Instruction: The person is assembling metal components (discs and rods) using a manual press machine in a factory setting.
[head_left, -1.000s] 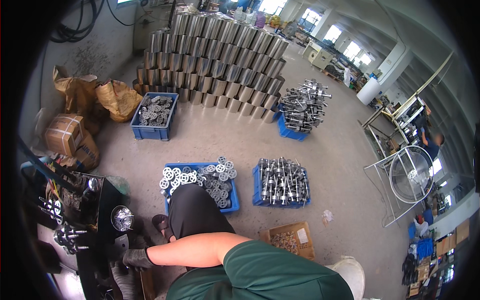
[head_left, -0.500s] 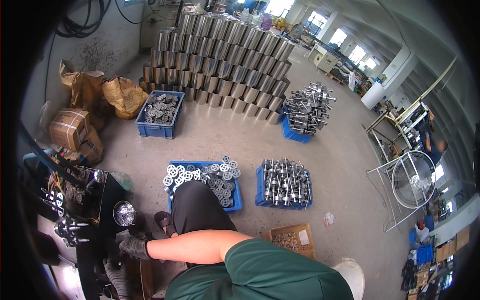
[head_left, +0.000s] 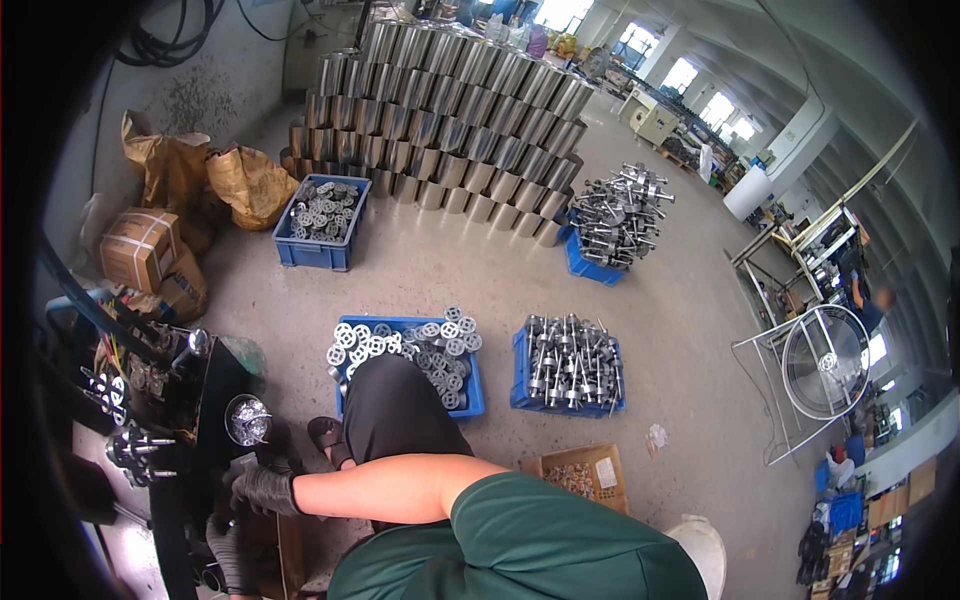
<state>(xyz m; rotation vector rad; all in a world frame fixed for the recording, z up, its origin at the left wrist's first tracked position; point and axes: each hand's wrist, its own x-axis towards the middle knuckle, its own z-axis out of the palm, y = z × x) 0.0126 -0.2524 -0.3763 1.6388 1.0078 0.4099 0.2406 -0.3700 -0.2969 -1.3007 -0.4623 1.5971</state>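
Both my hands wear dark gloves and are close together at the lower left, beside a dark machine. My right hand reaches across my body, its fingers curled; what they close on is hidden. A small greyish flat piece shows just above these fingers. Below it, my left hand is partly in shadow with bent fingers, and I cannot tell what is in it. A round metal bowl of shiny bits sits above my hands. On the machine's left side stands a dark hub with metal rods.
Blue crates hold spoked metal wheels, rod-and-hub parts and more wheels. Another blue crate is heaped with rods. Steel cylinders are stacked behind. A box of small pieces lies right of my knee. A person is far right.
My right hand has shifted slightly left, its fingers extending further over the left hand. The greyish flat piece now shows above it. My left hand has moved up a little. The crates have not moved.
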